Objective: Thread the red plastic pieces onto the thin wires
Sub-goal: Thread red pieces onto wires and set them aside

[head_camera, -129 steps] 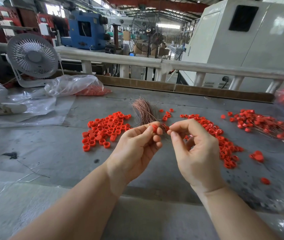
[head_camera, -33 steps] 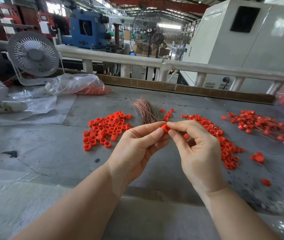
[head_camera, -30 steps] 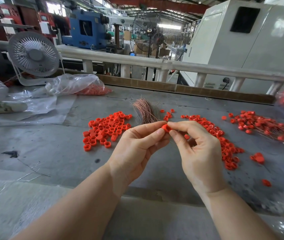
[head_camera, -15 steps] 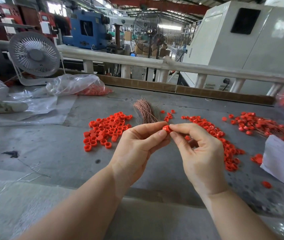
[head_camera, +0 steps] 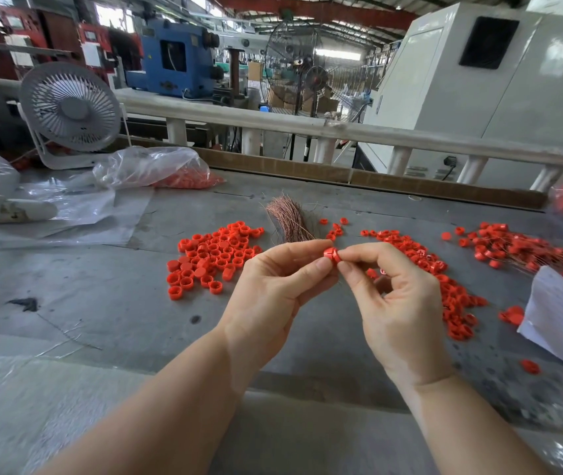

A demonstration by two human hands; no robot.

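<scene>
1. Both hands meet above the table (head_camera: 108, 303) over one red piece (head_camera: 332, 254). The left hand (head_camera: 273, 296) pinches it between thumb and forefinger; the right hand (head_camera: 396, 303) pinches at its other side, thumb and forefinger tips together, other fingers loosely curled.
2. I judge the right hand is feeding a wire into the piece, but the wire itself is too thin to make out between the fingers, so I cannot tell whether it is through yet.
3. Done, as far as can be seen: a far-right heap (head_camera: 520, 248) where red pieces lie with fine wires trailing from them, which I take for finished ones.
4. Left: a bundle of wires (head_camera: 290, 221) lies behind the hands, still thick. A left pile (head_camera: 215, 258) of loose pieces sits just left of the hands, and a right trail (head_camera: 444, 279) of them runs from behind the right hand towards the near right.
5. More stock waits in a clear bag (head_camera: 170, 169) at the back left, near a small fan (head_camera: 69, 108).
6. Judging by the loose pieces and the wire bundle, much of the job remains; the finished heap looks the smaller share.
</scene>
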